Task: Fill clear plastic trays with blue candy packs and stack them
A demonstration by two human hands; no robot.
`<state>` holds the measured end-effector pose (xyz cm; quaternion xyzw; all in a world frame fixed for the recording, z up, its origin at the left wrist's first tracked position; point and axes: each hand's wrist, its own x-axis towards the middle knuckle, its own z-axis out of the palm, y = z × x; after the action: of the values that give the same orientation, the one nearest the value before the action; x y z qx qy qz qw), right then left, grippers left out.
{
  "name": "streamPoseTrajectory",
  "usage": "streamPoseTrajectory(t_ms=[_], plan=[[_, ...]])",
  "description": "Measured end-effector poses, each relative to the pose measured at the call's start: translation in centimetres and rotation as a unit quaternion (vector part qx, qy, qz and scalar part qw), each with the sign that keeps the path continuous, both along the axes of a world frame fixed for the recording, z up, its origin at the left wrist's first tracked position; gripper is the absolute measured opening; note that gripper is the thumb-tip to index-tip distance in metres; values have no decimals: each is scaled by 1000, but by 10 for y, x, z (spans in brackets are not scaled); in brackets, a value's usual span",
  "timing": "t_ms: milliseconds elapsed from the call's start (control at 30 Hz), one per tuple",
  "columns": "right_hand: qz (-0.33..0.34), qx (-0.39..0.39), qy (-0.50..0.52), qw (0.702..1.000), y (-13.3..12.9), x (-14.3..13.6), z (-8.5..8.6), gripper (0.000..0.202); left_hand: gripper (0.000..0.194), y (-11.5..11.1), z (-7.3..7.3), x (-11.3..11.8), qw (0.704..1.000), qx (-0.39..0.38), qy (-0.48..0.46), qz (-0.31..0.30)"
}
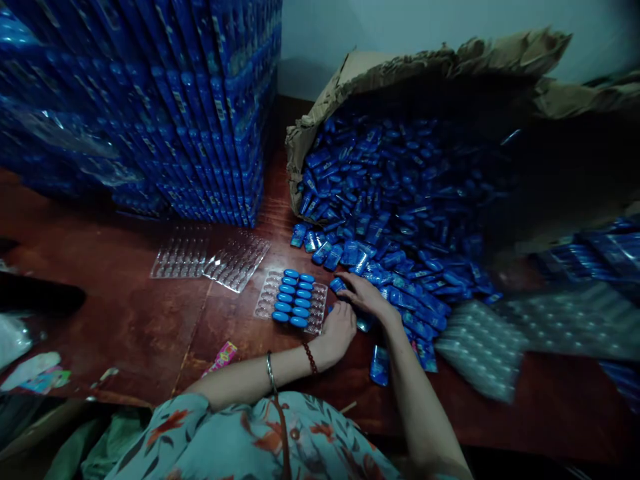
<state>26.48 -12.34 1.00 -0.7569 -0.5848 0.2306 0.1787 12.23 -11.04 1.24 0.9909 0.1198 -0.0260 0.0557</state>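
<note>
Curled fingers bring my left hand [341,328] to the right edge of a clear plastic blister tray [317,305]; a bit of blue shows beside them, but what they grip is mostly hidden. Two columns of shiny blue oval pieces [293,299] stand in the tray's middle, with bare pockets on both sides. Just beyond, my right hand [364,293] has its fingertips closed on a small blue pack [338,285] at the edge of the heap. More blue packs [400,267] lie loose around that hand, and a single blue pack [379,365] rests near my right forearm.
A torn cardboard box [320,107] lies open toward me, spilling blue packs. Tall stacks of blue packages [200,120] rise at left. Two clear trays [237,260] lie left of mine; stacked clear trays [485,347] sit at right. A pink wrapper [221,358] is by my left forearm.
</note>
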Motion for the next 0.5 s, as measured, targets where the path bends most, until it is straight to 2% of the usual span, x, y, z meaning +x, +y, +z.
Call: streamPoseTrajectory(t_ms=[67, 167, 267, 333, 400, 500], plan=[[-29, 14, 26, 999, -9, 0, -2, 32, 35, -2, 3, -7, 999, -23, 5, -23], [-129, 61, 103, 984, -19, -2, -7, 32, 38, 0, 17, -27, 995, -74, 1, -70], [-245, 118, 247, 930, -27, -8, -8, 40, 42, 14, 42, -55, 980, -161, -14, -113], [-289, 140, 332, 887, -32, -16, -5, 50, 36, 32, 60, -78, 963, -239, -48, -116], [-308, 150, 379, 860, -35, -26, -1, 60, 30, 56, 74, -103, 943, -303, -109, -89], [-317, 131, 399, 850, -36, -41, -1, 57, 24, 99, 85, -138, 919, -320, -228, 44]])
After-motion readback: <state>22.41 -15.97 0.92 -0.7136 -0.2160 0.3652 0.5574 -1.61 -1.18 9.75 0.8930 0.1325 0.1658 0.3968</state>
